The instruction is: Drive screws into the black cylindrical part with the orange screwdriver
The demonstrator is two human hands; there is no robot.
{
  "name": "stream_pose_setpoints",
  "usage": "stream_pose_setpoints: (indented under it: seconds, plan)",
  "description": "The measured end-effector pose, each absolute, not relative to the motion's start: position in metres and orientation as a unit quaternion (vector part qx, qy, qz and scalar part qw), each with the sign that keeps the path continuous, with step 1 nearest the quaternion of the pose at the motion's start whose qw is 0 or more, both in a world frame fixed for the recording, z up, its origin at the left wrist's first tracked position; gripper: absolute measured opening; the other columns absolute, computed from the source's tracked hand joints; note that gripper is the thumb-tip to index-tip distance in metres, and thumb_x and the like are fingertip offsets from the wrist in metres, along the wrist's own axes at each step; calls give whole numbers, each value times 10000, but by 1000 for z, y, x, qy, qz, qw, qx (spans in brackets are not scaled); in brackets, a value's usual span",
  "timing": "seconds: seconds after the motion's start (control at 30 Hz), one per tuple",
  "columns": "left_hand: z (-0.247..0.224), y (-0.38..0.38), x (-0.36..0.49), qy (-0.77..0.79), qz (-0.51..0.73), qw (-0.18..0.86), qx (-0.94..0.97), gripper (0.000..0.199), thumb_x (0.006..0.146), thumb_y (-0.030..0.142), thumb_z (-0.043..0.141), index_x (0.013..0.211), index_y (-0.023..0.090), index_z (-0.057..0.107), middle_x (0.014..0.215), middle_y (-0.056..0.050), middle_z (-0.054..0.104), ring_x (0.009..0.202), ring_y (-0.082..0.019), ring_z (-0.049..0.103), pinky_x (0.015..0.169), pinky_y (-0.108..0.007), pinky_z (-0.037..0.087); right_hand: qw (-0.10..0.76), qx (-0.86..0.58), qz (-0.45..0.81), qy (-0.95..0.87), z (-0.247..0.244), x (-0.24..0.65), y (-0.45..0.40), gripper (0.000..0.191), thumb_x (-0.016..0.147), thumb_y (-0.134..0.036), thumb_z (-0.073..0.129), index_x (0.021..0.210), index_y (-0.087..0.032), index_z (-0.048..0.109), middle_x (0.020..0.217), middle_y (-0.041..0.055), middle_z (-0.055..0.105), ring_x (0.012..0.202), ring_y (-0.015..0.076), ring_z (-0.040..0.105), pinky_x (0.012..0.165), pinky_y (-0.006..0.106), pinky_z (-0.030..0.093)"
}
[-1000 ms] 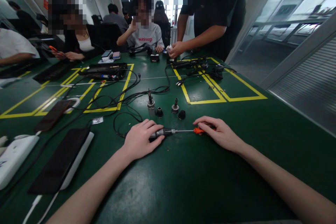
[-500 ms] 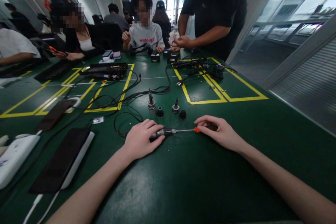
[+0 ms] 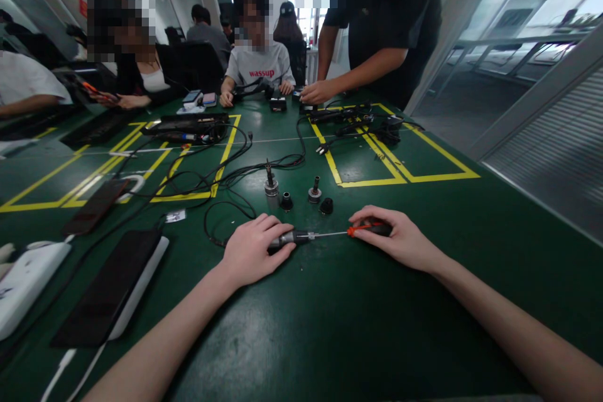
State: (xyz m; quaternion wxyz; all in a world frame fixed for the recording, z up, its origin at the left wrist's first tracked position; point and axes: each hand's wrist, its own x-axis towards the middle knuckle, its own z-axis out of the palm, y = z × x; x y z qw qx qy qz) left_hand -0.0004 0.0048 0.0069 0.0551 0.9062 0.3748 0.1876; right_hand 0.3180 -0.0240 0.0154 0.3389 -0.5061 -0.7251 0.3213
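Observation:
My left hand (image 3: pixel 257 250) is closed round a grey-black cylindrical corded tool (image 3: pixel 288 238), pressing it flat to the green table. Most of its body is hidden under the palm. In my right hand (image 3: pixel 400 240), thumb and fingers pinch the orange-and-black handle of a screwdriver (image 3: pixel 372 228). Its thin shaft points left and its tip meets the tool's metal end; whether it sits in a screw is too small to tell. Just beyond stand a metal cylinder with a stem (image 3: pixel 271 188), a smaller metal piece with a stem (image 3: pixel 315 191) and two black collars, one a black cone (image 3: pixel 326 205).
A black phone-like slab (image 3: pixel 108 289), a white power strip (image 3: pixel 32 289) and a brown phone (image 3: pixel 94 207) lie at left with cables. Black cables (image 3: pixel 277 164) cross the middle. Yellow tape (image 3: pixel 372 184) marks areas holding dark equipment. Other people sit and stand across the table.
The screwdriver handle has turned in my right fingers, showing more orange along its side. My left hand holds still. The standing person's hands have lowered to the table.

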Motion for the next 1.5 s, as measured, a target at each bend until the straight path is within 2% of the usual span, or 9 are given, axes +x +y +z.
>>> stream_pose_setpoints:
  seconds: [0.23,0.43,0.9,1.17,1.5]
  plan:
    - [8,5,0,377,179,57,907,278,983,387,621,1181,222,728,1029,-39,748,943,-221,682,765,-352,574,316,-508,318,-736,10,323,-22,327,918,-503,700,1092,-234,766,1049,91,770,938,269,748,871,432,616]
    - [7,5,0,377,185,56,906,277,989,387,613,1174,218,730,1031,-41,750,948,-220,684,771,-349,574,296,-493,270,-772,9,324,-22,260,919,-451,698,1038,-236,782,963,79,716,860,247,715,801,422,608]
    - [8,5,0,375,187,62,906,277,984,387,612,1172,222,732,1026,-47,745,945,-217,682,777,-345,581,309,-456,227,-803,6,321,-21,169,912,-332,720,1056,-248,748,980,88,729,901,275,668,788,443,588]
    - [8,5,0,376,185,57,906,277,990,391,606,1172,225,730,1025,-47,745,940,-213,678,773,-336,573,320,-430,213,-817,4,318,-22,148,918,-263,696,1059,-242,737,968,83,725,902,272,673,785,418,562]
    - [9,4,0,378,184,62,905,283,993,395,604,1178,224,732,1029,-49,745,943,-216,679,769,-337,576,296,-446,248,-807,3,316,-23,180,921,-261,655,1087,-233,719,1000,70,726,875,239,715,779,388,588]
